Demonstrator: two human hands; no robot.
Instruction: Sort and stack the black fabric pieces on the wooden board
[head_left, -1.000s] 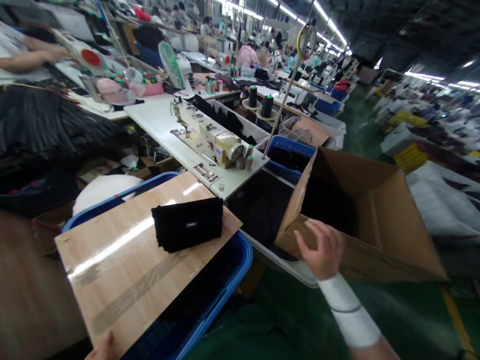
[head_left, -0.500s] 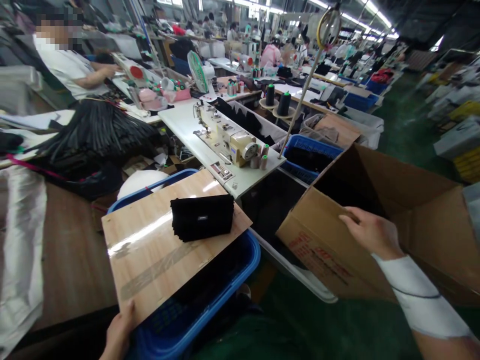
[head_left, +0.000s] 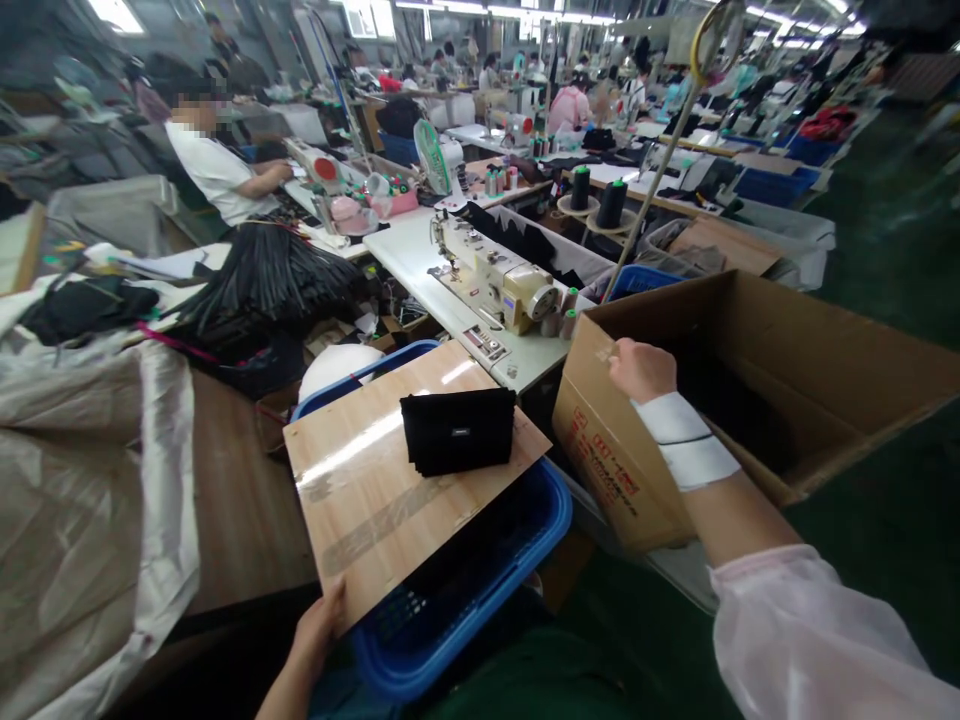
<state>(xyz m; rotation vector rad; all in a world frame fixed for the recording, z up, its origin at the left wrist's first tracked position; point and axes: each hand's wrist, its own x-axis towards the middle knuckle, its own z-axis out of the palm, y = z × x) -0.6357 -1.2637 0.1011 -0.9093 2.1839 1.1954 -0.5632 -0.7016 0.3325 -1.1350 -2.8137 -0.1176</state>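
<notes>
My right hand [head_left: 639,368] grips the near rim of an open cardboard box [head_left: 757,350], fingers curled over its edge. A white wrist band and a pale pink sleeve cover that arm. At the near corner of a wooden board [head_left: 360,490], my left hand [head_left: 319,625] has its fingers closed on the board's edge. The board lies across a blue plastic bin [head_left: 480,590]. A stack of folded black fabric pieces [head_left: 457,430] with a small label rests on the board's far end.
A white sewing table with a cream sewing machine [head_left: 499,280] stands beyond the board. Black thread cones [head_left: 596,195] sit behind it. A person in a white shirt [head_left: 217,170] works at the far left. Plastic-wrapped bundles [head_left: 82,480] lie on the brown table, left. Green floor is on the right.
The view swung so the board and box now sit more to the right. My right hand moved from the box's side up onto its near rim. My left hand stays on the board's corner.
</notes>
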